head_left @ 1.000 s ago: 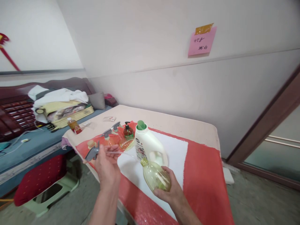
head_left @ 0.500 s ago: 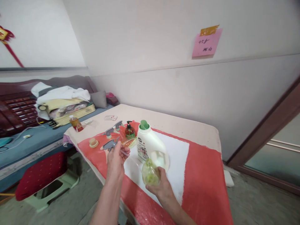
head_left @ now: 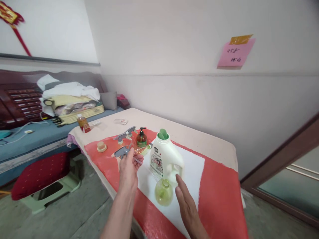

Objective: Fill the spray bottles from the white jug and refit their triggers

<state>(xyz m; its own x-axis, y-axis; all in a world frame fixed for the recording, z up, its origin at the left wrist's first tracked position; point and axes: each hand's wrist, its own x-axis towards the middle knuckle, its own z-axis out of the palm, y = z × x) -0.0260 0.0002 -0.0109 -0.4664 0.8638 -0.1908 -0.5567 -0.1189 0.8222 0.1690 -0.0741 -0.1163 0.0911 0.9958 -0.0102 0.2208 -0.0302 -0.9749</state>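
The left hand (head_left: pixel 130 162) has its fingers curled around a grey plastic trigger spray head (head_left: pixel 121 151), its thin translucent tube (head_left: pixel 138 161) showing past the fingers. The right hand (head_left: pixel 186 202), fingers straight and gripping nothing, is just beside a rounded, translucent yellow-green bottle (head_left: pixel 163 196) (open-necked), upright on a flat white sheet (head_left: pixel 195 166) near a large white plastic jug (head_left: pixel 167 151).
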